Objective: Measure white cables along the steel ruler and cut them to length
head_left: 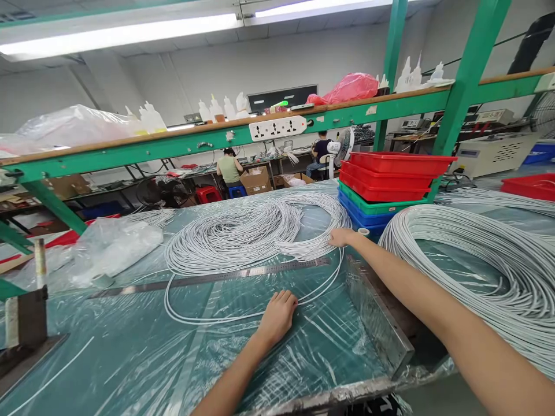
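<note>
My left hand rests knuckles-up on the plastic-covered green table, its fingers curled over a loop of white cable that lies in front of the long steel ruler. My right hand reaches far forward and pinches strands at the right edge of the big coil of white cable. The loop runs from that coil round to my left hand.
A second large cable coil lies at the right. Stacked red, green and blue trays stand behind my right hand. A metal bracket sits at the table's right edge, a crumpled plastic bag and a cutter stand at the left. People work at benches far behind.
</note>
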A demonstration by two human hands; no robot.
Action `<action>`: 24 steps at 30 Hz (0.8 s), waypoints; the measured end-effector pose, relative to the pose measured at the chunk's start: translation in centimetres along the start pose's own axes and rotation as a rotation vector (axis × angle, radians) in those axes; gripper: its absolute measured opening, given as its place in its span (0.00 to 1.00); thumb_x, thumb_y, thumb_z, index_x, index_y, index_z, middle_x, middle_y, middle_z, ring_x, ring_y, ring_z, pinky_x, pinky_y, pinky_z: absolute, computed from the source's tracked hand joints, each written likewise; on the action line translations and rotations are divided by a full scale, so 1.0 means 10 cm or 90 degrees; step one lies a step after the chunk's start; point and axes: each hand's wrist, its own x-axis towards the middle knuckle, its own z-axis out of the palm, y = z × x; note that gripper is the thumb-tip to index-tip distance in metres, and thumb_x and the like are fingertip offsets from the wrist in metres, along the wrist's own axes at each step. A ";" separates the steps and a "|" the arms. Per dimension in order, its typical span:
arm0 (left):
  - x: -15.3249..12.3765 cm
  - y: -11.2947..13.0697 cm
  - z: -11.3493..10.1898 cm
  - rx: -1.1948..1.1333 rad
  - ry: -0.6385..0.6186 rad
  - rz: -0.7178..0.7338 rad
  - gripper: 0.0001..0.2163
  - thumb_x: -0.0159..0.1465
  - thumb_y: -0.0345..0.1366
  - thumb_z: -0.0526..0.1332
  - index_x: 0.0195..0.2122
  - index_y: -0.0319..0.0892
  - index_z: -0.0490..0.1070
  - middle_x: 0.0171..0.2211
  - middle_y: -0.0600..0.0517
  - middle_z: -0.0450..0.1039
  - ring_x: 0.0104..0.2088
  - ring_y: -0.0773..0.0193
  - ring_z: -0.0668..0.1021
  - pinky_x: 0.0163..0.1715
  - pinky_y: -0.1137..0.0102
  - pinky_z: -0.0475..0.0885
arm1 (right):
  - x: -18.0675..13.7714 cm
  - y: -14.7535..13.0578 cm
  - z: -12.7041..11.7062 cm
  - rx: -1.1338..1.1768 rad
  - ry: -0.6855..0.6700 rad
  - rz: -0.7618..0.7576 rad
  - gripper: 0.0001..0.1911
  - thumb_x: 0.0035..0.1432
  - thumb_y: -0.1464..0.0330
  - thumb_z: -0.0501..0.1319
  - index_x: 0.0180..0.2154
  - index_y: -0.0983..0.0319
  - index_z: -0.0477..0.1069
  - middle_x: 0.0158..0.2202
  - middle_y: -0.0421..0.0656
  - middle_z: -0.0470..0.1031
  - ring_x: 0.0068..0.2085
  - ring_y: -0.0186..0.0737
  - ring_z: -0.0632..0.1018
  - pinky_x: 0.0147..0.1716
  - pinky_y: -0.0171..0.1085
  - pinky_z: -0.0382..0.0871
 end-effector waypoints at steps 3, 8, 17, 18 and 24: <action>0.03 0.01 0.05 0.021 0.026 0.011 0.10 0.72 0.29 0.46 0.41 0.41 0.66 0.42 0.48 0.71 0.43 0.59 0.71 0.45 0.64 0.64 | 0.05 0.01 0.02 0.006 0.000 0.000 0.18 0.64 0.62 0.55 0.46 0.68 0.76 0.41 0.54 0.78 0.46 0.48 0.79 0.38 0.37 0.68; 0.06 -0.06 0.08 0.023 -0.003 -0.010 0.10 0.73 0.28 0.45 0.41 0.41 0.65 0.39 0.49 0.70 0.40 0.60 0.72 0.42 0.66 0.65 | 0.08 -0.01 0.13 0.017 -0.005 0.001 0.16 0.62 0.64 0.57 0.44 0.68 0.77 0.41 0.54 0.79 0.45 0.47 0.79 0.38 0.35 0.68; -0.04 -0.17 0.00 0.027 -0.017 -0.002 0.09 0.72 0.29 0.47 0.39 0.41 0.67 0.38 0.50 0.72 0.38 0.60 0.73 0.41 0.65 0.63 | 0.12 0.00 0.20 0.059 0.002 0.018 0.23 0.66 0.56 0.54 0.44 0.67 0.77 0.39 0.53 0.79 0.44 0.48 0.79 0.39 0.36 0.69; -0.03 -0.15 0.00 0.029 -0.009 -0.011 0.10 0.72 0.30 0.47 0.39 0.41 0.67 0.38 0.50 0.72 0.39 0.59 0.73 0.41 0.64 0.63 | 0.13 0.01 0.20 0.066 0.017 0.026 0.25 0.67 0.54 0.51 0.45 0.67 0.77 0.40 0.54 0.79 0.45 0.49 0.79 0.40 0.37 0.69; 0.09 -0.08 0.04 0.028 0.019 -0.042 0.11 0.72 0.31 0.48 0.39 0.41 0.69 0.38 0.49 0.72 0.41 0.58 0.73 0.43 0.63 0.64 | 0.14 0.01 0.20 0.091 0.086 0.073 0.32 0.70 0.51 0.42 0.48 0.65 0.76 0.48 0.56 0.76 0.52 0.51 0.75 0.46 0.41 0.68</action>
